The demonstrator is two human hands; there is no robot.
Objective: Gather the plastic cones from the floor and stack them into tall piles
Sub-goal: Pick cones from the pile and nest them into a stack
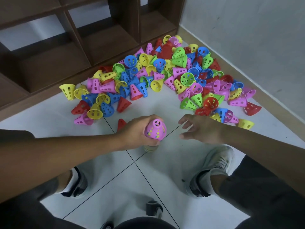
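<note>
Nearest the camera are the person's dark-trousered knees and, between them on the pale tiled floor (102, 182), a small grey castor wheel (154, 209). Further out stand two light grey sneakers (214, 164), one under each forearm.

The left hand (137, 132) grips a stack of perforated plastic cones (155, 129) held upright over the tiles. The topmost cone is pink, its narrow slotted tip pointing up at the camera, with yellow and blue showing through its holes. The fingers curl round the far side of the stack and the thumb closes on the near side, just under the pink cone's flared rim; below the hand the pale lower rims of the stack stick out toward the floor. Whether the stack's base touches the tiles cannot be told.

The right hand (201, 129) hovers just beside the stack, apart from it, fingers spread and loosely bent, holding nothing.

A single red plastic cone (121, 123) lies just behind the left wrist. Beyond both hands, a loose heap of red, blue, yellow, green and pink perforated cones (165, 76) fills the corner between a dark brown wooden cubby shelf (92, 38) and a grey wall (247, 38).
</note>
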